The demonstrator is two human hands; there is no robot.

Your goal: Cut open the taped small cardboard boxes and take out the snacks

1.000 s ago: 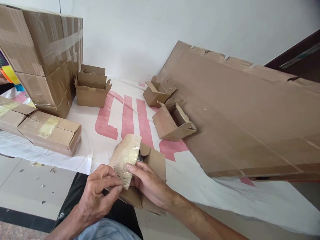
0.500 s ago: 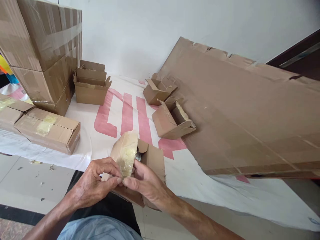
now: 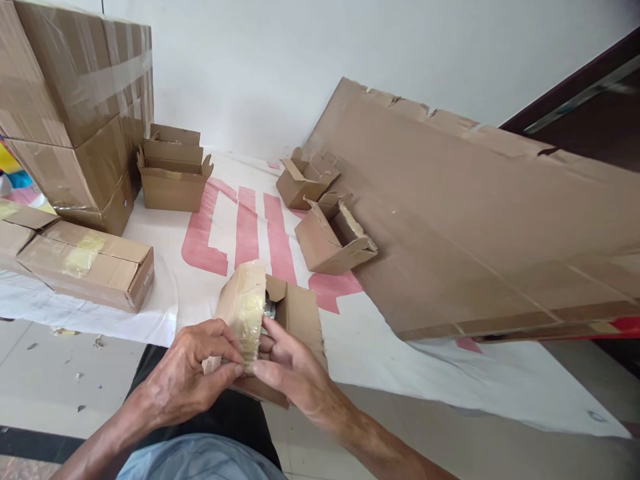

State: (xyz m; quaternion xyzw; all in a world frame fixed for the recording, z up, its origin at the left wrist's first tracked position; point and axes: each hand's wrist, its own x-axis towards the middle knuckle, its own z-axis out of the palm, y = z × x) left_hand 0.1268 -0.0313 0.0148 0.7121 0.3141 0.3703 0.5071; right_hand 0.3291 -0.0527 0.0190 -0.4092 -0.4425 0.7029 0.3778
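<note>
A cardboard box [image 3: 303, 313] with raised flaps stands at the table's front edge before me. Yellowish clear packing tape [image 3: 251, 313] covers the edge of its left flap. My left hand [image 3: 205, 363] pinches the lower end of that taped edge between thumb and fingers. From the other side, my right hand [image 3: 290, 363] grips the same flap, its thumb in front and its fingers behind, partly hidden. Inside the box a shiny metallic object [image 3: 270, 307] shows only in part; I cannot make out its kind.
Open small boxes [image 3: 335, 237] sit beyond my hands, another open box [image 3: 173, 187] farther left. Taped boxes [image 3: 95, 263] lie at the left, below a tall stack of cartons [image 3: 85, 100]. A large cardboard sheet [image 3: 475, 220] leans at the right. Scraps litter the floor.
The view has shifted slightly. My right hand's thumb has moved a little away from the left fingertips along the taped flap. Both hands stay at the flap.
</note>
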